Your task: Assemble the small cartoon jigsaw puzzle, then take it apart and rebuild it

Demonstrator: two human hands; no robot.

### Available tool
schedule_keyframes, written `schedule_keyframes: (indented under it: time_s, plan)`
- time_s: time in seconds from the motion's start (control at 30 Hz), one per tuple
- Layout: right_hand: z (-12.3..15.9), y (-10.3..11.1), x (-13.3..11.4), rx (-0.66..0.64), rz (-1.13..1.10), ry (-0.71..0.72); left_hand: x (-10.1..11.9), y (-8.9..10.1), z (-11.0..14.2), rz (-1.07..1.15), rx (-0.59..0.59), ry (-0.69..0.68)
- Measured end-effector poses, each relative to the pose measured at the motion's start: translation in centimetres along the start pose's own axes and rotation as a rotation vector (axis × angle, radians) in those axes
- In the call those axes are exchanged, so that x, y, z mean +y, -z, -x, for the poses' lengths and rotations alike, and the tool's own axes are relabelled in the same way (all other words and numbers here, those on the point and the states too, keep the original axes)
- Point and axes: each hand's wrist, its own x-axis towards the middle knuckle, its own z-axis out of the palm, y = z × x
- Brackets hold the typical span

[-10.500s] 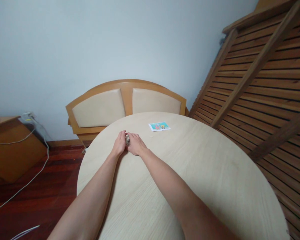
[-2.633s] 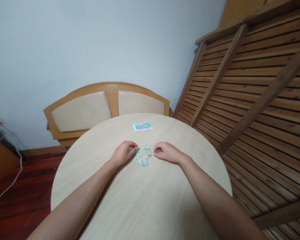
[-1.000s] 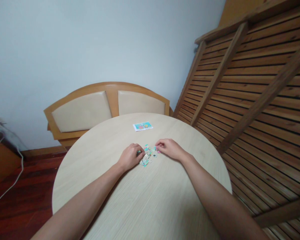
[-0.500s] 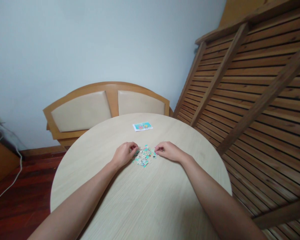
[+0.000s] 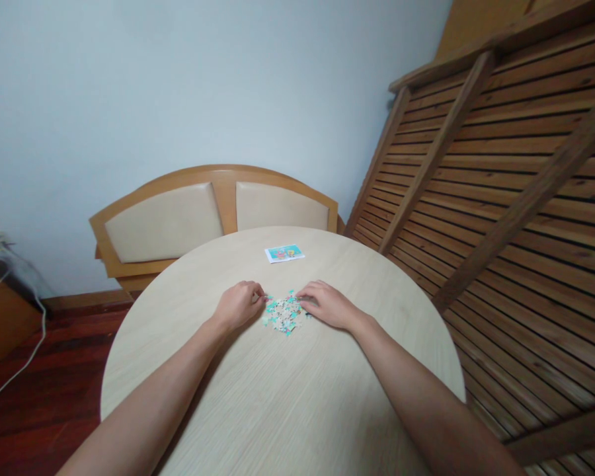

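Note:
A small heap of teal, white and pink jigsaw pieces (image 5: 280, 317) lies near the middle of the round pale wooden table (image 5: 287, 396). My left hand (image 5: 237, 306) rests at the heap's left edge. Its fingers are curled and the tips are pinched together against the pieces; what they pinch is too small to make out. My right hand (image 5: 326, 304) lies at the heap's right edge with its fingers stretched low toward the pieces, touching the nearest ones. Both forearms reach in from the bottom of the view.
A small picture card (image 5: 284, 253) in teal lies farther back on the table. Behind the table stands a padded wooden headboard (image 5: 213, 215) against the wall. A slatted wooden bed frame (image 5: 506, 172) leans at the right. Cables and a wooden cabinet (image 5: 0, 311) are at the left.
The pieces, once gathered between both hands, now lie spread in a loose heap. In the last half second my right hand has opened out and slid left onto the heap; my left hand has barely moved.

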Motion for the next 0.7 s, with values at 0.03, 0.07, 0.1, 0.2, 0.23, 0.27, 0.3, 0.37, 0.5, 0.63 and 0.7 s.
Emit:
schedule_keyframes:
  time_s: [0.03,0.07,0.1,0.2,0.23,0.27,0.3,0.37,0.5,0.63,0.7]
  plan:
    - [-0.1,-0.2,-0.3,-0.013,0.001,0.032,-0.1,0.1,0.0,-0.015,-0.02,-0.002]
    - [-0.2,-0.4,-0.5,-0.031,0.002,0.055,-0.1,0.1,0.1,-0.025,-0.038,-0.003]
    - [-0.2,-0.6,-0.7,-0.048,0.004,0.068,-0.2,0.1,0.1,-0.031,-0.052,-0.005]
    - [-0.2,-0.8,-0.6,-0.078,0.003,0.065,-0.2,0.2,0.2,-0.042,-0.085,-0.012]
    - [-0.2,-0.8,-0.4,-0.082,0.002,0.058,-0.2,0.3,0.3,-0.045,-0.092,-0.011]
    - [-0.1,-0.8,-0.3,-0.083,0.002,0.051,-0.1,0.3,0.3,-0.043,-0.095,-0.011]
    - [-0.1,-0.8,-0.2,-0.083,0.003,0.045,0.0,0.4,0.3,-0.032,-0.094,-0.011]
    - [-0.1,-0.7,-0.1,-0.082,0.008,0.037,0.5,0.5,0.4,0.03,-0.092,-0.032]
    - [0.0,-0.7,-0.3,-0.087,0.023,0.034,1.3,0.8,0.6,0.22,-0.155,-0.251]
    - [0.0,-0.8,-0.3,-0.08,0.042,0.034,1.6,0.8,0.8,0.271,-0.225,-0.426]
    - [0.0,-0.8,-0.2,-0.077,0.041,0.037,1.7,0.7,0.8,0.272,-0.239,-0.452]
